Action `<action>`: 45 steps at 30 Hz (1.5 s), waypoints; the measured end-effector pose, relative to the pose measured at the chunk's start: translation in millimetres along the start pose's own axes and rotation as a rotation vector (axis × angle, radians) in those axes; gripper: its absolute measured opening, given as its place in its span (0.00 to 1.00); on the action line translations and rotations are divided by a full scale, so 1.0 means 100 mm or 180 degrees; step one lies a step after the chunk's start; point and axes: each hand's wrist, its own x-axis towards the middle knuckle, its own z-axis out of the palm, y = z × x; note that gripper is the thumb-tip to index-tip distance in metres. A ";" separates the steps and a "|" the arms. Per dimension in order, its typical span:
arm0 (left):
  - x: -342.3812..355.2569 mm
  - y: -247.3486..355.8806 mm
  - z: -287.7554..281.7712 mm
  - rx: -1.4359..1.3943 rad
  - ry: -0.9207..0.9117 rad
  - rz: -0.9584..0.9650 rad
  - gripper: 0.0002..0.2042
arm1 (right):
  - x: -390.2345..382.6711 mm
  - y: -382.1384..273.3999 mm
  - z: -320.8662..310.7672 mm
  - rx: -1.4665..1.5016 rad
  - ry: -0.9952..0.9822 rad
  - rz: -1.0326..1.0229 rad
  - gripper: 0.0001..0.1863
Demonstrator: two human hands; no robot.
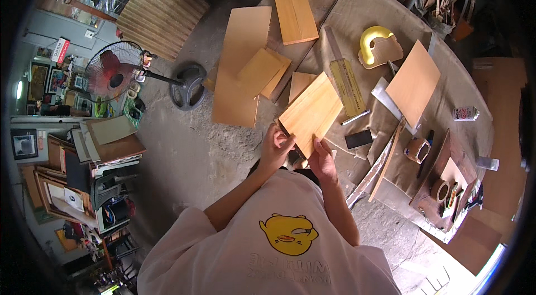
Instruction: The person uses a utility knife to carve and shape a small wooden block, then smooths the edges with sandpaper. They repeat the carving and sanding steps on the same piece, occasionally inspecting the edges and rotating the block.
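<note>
A light wooden board [314, 111] is held in front of me, tilted, its grain side facing up. My left hand [276, 147] grips the board's near left edge with bent fingers. At the near right corner, my right hand [322, 162] pinches it, the thumb on top and the other fingers hidden beneath. Just beyond the board lies a yellow printed strip [347, 88] with a pen-like silver stick [355, 117] at its near end. A small dark rectangular block [359, 138] rests on the cloth to the right of my right hand.
Thin brown sheets [237, 66] and another wooden board [295, 9] lie farther off. On the right are a yellow curved object [365, 44], a tan panel [414, 80], a tape roll [440, 190] and a spray can [465, 113]. A standing fan [116, 79] is left.
</note>
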 end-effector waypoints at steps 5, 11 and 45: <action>-0.03 0.41 -0.01 -0.0072 -0.0136 0.0221 0.25 | 0.02 -0.28 0.11 0.0170 -0.0275 0.0506 0.25; 0.48 0.91 -0.08 0.0240 -0.0784 0.0565 0.26 | 0.19 -0.56 0.28 0.0450 -0.0521 0.0728 0.19; 1.21 1.29 0.34 0.0960 -0.1822 0.1405 0.14 | 0.14 -0.59 0.64 0.0591 0.0728 0.0009 0.28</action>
